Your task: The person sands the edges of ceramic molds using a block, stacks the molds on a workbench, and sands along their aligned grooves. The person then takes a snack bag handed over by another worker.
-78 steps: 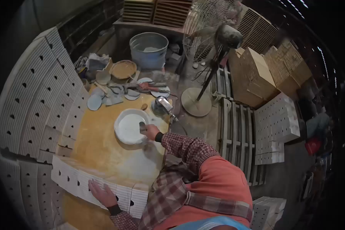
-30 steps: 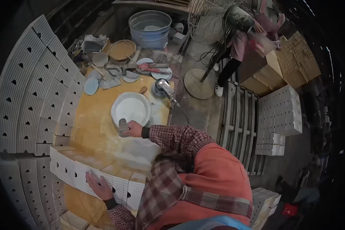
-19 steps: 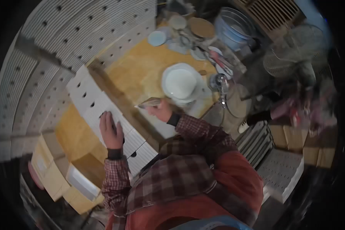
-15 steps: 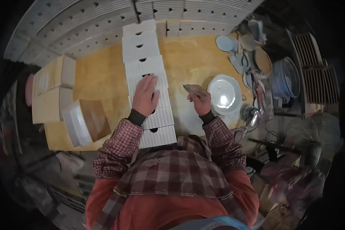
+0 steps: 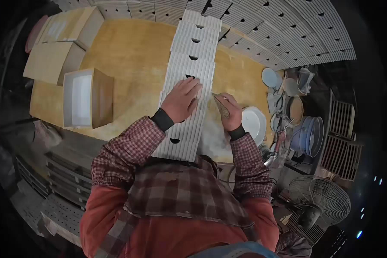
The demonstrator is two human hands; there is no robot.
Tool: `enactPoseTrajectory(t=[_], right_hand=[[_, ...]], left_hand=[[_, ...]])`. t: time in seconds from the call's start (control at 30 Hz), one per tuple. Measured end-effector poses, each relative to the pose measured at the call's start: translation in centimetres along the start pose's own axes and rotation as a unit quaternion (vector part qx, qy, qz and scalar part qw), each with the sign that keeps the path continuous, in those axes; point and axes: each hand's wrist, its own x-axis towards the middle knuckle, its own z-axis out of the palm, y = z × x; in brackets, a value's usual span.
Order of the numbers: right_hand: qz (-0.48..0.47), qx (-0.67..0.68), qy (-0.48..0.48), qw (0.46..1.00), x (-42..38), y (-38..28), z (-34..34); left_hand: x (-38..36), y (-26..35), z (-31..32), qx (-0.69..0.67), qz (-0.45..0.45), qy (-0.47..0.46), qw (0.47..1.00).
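A row of white ribbed panels [image 5: 189, 64] with dark half-round notches runs from my waist toward the back of the table. My left hand [image 5: 181, 99] lies on these panels, fingers stretched out just below one notch. At the row's right edge, my right hand [image 5: 230, 114] pinches a flat greenish-grey piece [image 5: 220, 105], which resembles a folded scrap of sandpaper. The upper tip of that piece comes right up to the panel edge. Behind my right hand, a white bowl [image 5: 253, 124] is partly hidden.
Pale dust streaks the yellow tabletop [image 5: 133, 51]. Light wooden boxes [image 5: 101, 99] stand at the left. Stacked ribbed panels [image 5: 284, 30] line the back. To the right are small round dishes [image 5: 271, 78], a blue bucket [image 5: 307, 135] and a wire-caged fan [image 5: 320, 195].
My view has turned, so the panel row now slants. My right hand has moved in to the row's right edge with the flat piece. My left hand stays on the panels.
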Motion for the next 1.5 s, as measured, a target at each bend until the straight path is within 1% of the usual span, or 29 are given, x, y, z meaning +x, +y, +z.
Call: enactPoseTrajectory(t=[0.03,0.07,0.13,0.17,0.23,0.3,0.33,0.37,0.4,0.5,0.53,0.6,0.63,0.73,0.8,0.93,0.97,1.0,1.03,1.1,1.13,1.2,1.23,1.27,1.33,1.37,1.4,1.43,1.5], right_hand=[[-0.001,-0.007,-0.024,1.000,0.2,-0.5,-0.2],[-0.036,-0.065,-0.013,0.997,-0.6,0.6,0.3],[-0.091,-0.168,-0.042,0.981,-0.3,-0.5,-0.4],[-0.095,-0.147,-0.030,0.984,-0.8,0.2,-0.3],[-0.101,-0.106,-0.023,0.989,-0.4,-0.1,-0.9],[-0.058,-0.043,-0.003,0.997,0.1,0.1,-0.8],[-0.033,0.012,-0.010,0.999,0.7,-0.1,-0.9],[-0.039,0.003,-0.022,0.999,1.0,0.4,-0.9],[-0.043,-0.005,-0.036,0.998,1.5,0.6,-0.9],[-0.039,0.059,-0.122,0.990,2.6,0.4,-2.4],[-0.064,0.048,-0.141,0.987,2.8,0.9,-2.7],[-0.046,0.079,-0.153,0.984,2.5,1.3,-3.3],[0.026,0.131,-0.157,0.979,2.1,1.7,-3.1],[0.151,0.266,-0.065,0.950,1.1,2.3,-2.2],[0.130,0.255,-0.023,0.958,1.3,3.2,-1.0],[0.135,0.234,-0.032,0.962,3.0,3.2,-0.9],[0.041,0.155,-0.034,0.987,3.6,3.4,-0.8],[-0.051,0.073,-0.037,0.995,4.1,3.6,-0.9],[0.018,0.082,-0.075,0.994,4.5,2.5,-1.4],[-0.045,0.042,-0.145,0.988,4.9,2.2,-2.5],[-0.028,0.029,-0.161,0.986,4.6,2.3,-2.6],[0.010,0.104,-0.213,0.971,3.7,2.6,-3.3],[0.031,0.151,-0.188,0.970,3.0,2.1,-3.5],[0.096,0.221,-0.148,0.959,2.0,2.7,-2.9],[0.201,0.331,-0.057,0.920,0.3,2.0,-2.3],[0.248,0.390,-0.013,0.887,-1.0,3.3,-1.0],[0.214,0.369,0.008,0.904,-1.6,3.2,-0.4],[0.210,0.347,0.015,0.914,-2.0,2.3,-0.3],[0.228,0.399,0.046,0.887,-3.2,2.0,1.1]], left_hand=[[0.1,0.1,0.2,0.012,-0.017,-0.011,1.000],[0.4,-0.2,0.4,-0.006,-0.017,-0.008,1.000],[0.3,0.1,0.3,0.017,-0.013,-0.010,1.000],[0.2,0.1,0.3,-0.017,-0.022,-0.003,1.000],[0.3,0.1,0.2,0.010,-0.018,-0.008,1.000],[0.2,0.0,0.2,-0.002,-0.003,0.006,1.000],[0.3,0.1,0.1,0.036,-0.005,-0.009,0.999],[0.2,-0.1,0.3,0.010,-0.003,-0.003,1.000],[0.3,0.1,0.1,0.020,-0.006,-0.010,1.000],[0.3,0.2,0.1,0.049,0.001,-0.030,0.998],[0.3,0.1,0.2,0.068,0.005,-0.028,0.997],[0.5,0.4,0.1,0.078,0.008,-0.029,0.996],[0.5,0.3,0.2,0.081,0.009,-0.033,0.996],[0.9,0.8,0.0,0.092,0.000,-0.043,0.995],[0.7,0.5,0.6,0.105,0.014,-0.026,0.994],[1.0,0.4,0.6,0.109,0.007,-0.049,0.993],[0.7,0.5,0.7,0.101,0.008,-0.036,0.994],[0.7,0.4,0.8,0.107,0.002,-0.041,0.993],[0.7,0.3,0.7,0.113,-0.004,-0.046,0.993],[0.9,0.3,0.6,0.101,0.005,-0.046,0.994],[0.9,0.3,0.6,0.112,0.006,-0.049,0.992],[1.1,0.7,0.6,0.113,0.016,-0.041,0.993],[1.3,0.6,0.5,0.112,0.025,-0.039,0.993],[1.4,0.9,0.4,0.113,0.026,-0.044,0.992],[1.6,1.2,0.2,0.151,0.013,-0.063,0.986],[1.7,1.3,0.4,0.130,0.012,-0.068,0.989],[1.5,1.3,0.5,0.120,0.011,-0.065,0.991],[1.3,1.2,0.6,0.125,0.017,-0.064,0.990],[1.5,1.4,0.6,0.146,0.022,-0.071,0.987]])
